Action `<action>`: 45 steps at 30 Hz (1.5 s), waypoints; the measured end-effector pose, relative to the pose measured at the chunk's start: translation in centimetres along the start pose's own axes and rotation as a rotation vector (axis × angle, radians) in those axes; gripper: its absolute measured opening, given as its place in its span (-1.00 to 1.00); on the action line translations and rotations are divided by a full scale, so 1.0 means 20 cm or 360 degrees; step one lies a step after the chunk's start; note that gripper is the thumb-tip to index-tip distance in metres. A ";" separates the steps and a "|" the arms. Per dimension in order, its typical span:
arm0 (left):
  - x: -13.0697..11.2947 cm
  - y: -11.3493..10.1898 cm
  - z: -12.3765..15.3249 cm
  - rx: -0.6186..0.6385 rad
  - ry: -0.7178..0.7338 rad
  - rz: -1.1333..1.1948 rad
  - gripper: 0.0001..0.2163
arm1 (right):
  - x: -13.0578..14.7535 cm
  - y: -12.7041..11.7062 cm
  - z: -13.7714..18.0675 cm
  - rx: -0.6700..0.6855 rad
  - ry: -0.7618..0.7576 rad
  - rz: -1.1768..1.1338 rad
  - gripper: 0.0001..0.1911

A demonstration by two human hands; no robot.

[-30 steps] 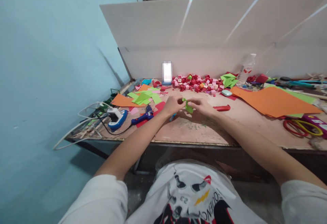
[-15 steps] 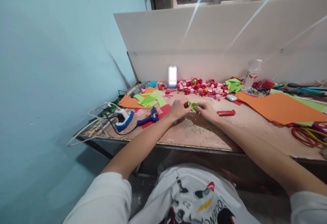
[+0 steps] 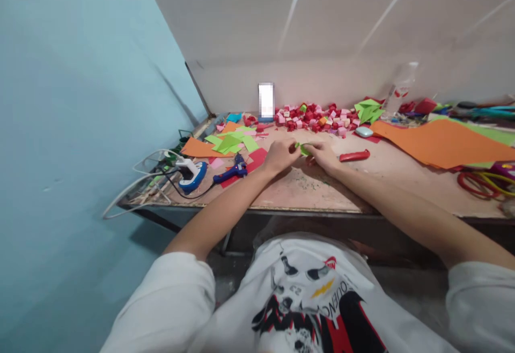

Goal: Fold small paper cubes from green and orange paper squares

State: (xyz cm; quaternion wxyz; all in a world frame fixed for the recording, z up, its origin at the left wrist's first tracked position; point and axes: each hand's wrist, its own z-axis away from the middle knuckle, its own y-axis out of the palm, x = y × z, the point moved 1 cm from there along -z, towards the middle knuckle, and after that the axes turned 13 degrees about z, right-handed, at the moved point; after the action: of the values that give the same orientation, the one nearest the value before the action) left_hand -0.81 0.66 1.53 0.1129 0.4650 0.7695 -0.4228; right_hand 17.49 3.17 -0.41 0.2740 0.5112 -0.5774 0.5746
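Observation:
A small piece of light green paper (image 3: pixel 304 150) is pinched between my two hands, low over the middle of the table. My left hand (image 3: pixel 282 155) grips its left end with bent fingers. On the opposite end, my right hand (image 3: pixel 323 156) has its fingers closed, and they partly cover the paper. Just right of my right hand lies a red-handled tool (image 3: pixel 354 155), perhaps a cutter. To the left of my left hand are a red paper sheet (image 3: pixel 257 159) and a blue glue gun (image 3: pixel 231 172).
Folded red and pink paper cubes (image 3: pixel 314 118) are heaped along the white panel. A lit phone (image 3: pixel 266 101) stands behind. Green paper pieces (image 3: pixel 231 142) lie left, beside a power strip (image 3: pixel 193 177). Orange sheets (image 3: pixel 438 141), a plastic bottle (image 3: pixel 399 93) and scissors (image 3: pixel 483 182) are at right.
The view has tipped downward, so the table appears higher in the picture. My hands stay together on the green paper, with my right fingers covering more of it.

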 end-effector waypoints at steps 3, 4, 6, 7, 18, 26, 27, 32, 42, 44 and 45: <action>0.00 0.01 0.00 -0.0015 -0.0002 -0.0022 -0.79 | -0.01 0.00 -0.01 -0.0007 0.0016 -0.0057 -0.81; -0.01 0.01 0.00 -0.0017 0.0005 -0.0028 -0.80 | 0.00 0.00 -0.01 -0.0004 0.0018 -0.0074 -0.83; -0.01 0.01 -0.01 -0.0007 0.0028 -0.0039 -0.80 | 0.00 0.00 0.00 -0.0006 0.0021 -0.0098 -0.86; -0.01 0.01 -0.01 0.0006 0.0042 -0.0046 -0.81 | -0.01 0.00 0.00 -0.0012 0.0022 -0.0105 -0.89; -0.01 0.01 -0.01 -0.0016 0.0045 -0.0109 -0.80 | -0.06 0.00 -0.04 0.0068 -0.0050 -0.0095 -0.74; -0.03 0.02 -0.02 -0.0009 0.0067 -0.0110 -0.79 | -0.02 0.00 -0.02 0.0000 -0.0119 0.0042 -0.64; -0.02 0.02 -0.02 -0.0009 0.0058 -0.0109 -0.78 | -0.02 0.00 -0.01 -0.0011 -0.0126 0.0061 -0.63; -0.01 0.02 -0.02 -0.0008 0.0036 -0.0107 -0.77 | -0.01 0.00 -0.01 -0.0032 -0.0139 0.0106 -0.63; 0.03 -0.02 -0.03 -0.0030 0.0036 -0.0065 -0.81 | 0.01 -0.01 0.01 0.0044 -0.0114 -0.0164 -0.54; 0.05 -0.04 -0.04 -0.0020 0.0042 -0.0032 -0.82 | 0.01 -0.01 0.01 0.0045 -0.0077 -0.0283 -0.47; 0.06 -0.05 -0.04 -0.0012 0.0040 0.0000 -0.84 | 0.01 -0.02 0.01 0.0047 -0.0052 -0.0338 -0.47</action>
State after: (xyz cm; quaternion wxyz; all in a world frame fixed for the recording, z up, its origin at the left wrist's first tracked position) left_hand -2.03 1.89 1.85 0.1049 0.4698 0.7726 -0.4140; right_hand 17.72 3.03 -0.07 0.3163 0.5827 -0.5158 0.5425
